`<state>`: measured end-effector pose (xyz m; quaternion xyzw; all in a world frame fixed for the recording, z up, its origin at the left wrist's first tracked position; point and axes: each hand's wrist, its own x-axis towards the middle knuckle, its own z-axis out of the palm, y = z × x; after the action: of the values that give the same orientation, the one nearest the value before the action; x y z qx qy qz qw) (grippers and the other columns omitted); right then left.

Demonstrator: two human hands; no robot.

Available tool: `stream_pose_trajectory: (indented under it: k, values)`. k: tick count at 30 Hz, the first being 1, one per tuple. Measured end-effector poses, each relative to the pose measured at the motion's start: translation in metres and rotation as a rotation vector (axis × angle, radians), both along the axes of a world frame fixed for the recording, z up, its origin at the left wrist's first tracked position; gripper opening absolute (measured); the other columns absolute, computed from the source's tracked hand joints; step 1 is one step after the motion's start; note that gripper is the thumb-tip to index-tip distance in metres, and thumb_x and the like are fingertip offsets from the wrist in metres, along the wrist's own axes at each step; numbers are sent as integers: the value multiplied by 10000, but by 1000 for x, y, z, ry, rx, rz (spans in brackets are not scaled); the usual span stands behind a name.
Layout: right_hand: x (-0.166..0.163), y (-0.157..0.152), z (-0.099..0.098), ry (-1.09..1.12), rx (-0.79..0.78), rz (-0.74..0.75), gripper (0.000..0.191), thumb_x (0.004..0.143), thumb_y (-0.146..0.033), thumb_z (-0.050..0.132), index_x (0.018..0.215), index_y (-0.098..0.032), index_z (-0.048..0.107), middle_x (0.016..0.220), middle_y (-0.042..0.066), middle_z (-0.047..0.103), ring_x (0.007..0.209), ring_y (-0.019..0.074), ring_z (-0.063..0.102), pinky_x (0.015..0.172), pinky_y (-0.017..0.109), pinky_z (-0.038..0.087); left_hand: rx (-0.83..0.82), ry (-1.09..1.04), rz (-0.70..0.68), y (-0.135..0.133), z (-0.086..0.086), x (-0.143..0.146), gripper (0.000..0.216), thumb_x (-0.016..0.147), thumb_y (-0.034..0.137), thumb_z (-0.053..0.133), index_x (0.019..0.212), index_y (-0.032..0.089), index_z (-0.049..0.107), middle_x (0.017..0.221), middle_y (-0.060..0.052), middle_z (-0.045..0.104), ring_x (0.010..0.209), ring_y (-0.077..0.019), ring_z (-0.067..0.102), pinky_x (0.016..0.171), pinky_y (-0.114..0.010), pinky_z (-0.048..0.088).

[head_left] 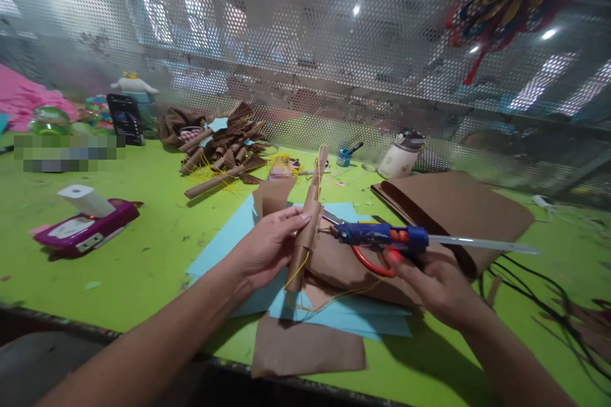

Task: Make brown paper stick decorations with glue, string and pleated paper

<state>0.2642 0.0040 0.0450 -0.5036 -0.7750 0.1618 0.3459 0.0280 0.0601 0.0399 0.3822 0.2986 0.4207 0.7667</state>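
My left hand is closed around a rolled brown paper tube that stands tilted, with a yellow string running along it and trailing below. In my right hand is a blue hot glue gun, a clear glue stick poking out of its back. The gun's nozzle points left at the tube's side, close to it; whether they touch I cannot tell. Under both hands lie light blue paper sheets and brown paper. Scissors with a red handle rest behind the gun, partly hidden.
Behind my left hand is a pile of brown paper pieces. A purple power strip sits at left, near a phone. Folded brown paper and a white bottle are at right. Black cables run along the right side.
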Motion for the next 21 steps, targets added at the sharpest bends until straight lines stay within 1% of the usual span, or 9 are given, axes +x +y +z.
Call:
stream_pose_trajectory:
  k: [5,8,12,17,21]
  values:
    - [-2,2,-4,16,23,-60,286,811,-362,492,809,-145,677,756,65,687,707,201,630,699,290,504,7,15,1,-1,0,0,165,750,213,607,901,146,614,827,-33,611,668,-87,561,607,-175,445]
    - [-2,2,-6,10,-6,-46,279,808,-356,500,815,-141,677,783,67,694,721,207,634,692,291,505,15,18,-13,-1,1,0,136,764,206,590,891,158,606,815,-21,598,647,-73,551,586,-163,433]
    - [-1,1,-4,13,-35,11,268,814,-334,492,865,-139,670,792,57,690,720,199,629,675,281,504,14,38,-7,-1,1,-1,138,768,208,586,898,167,603,814,-18,597,637,-74,552,581,-168,437]
    - [1,-2,-2,-50,-113,28,277,821,-336,471,880,-152,670,758,48,684,707,211,628,614,266,505,16,19,7,2,-2,-2,167,763,183,586,926,156,606,807,-27,602,676,-95,568,621,-186,461]
    - [4,-3,-5,-67,-121,59,269,829,-329,466,916,-163,659,785,41,683,739,213,627,646,268,506,12,-12,16,2,-2,-1,162,762,156,580,921,143,610,834,-42,609,751,-118,581,683,-201,476]
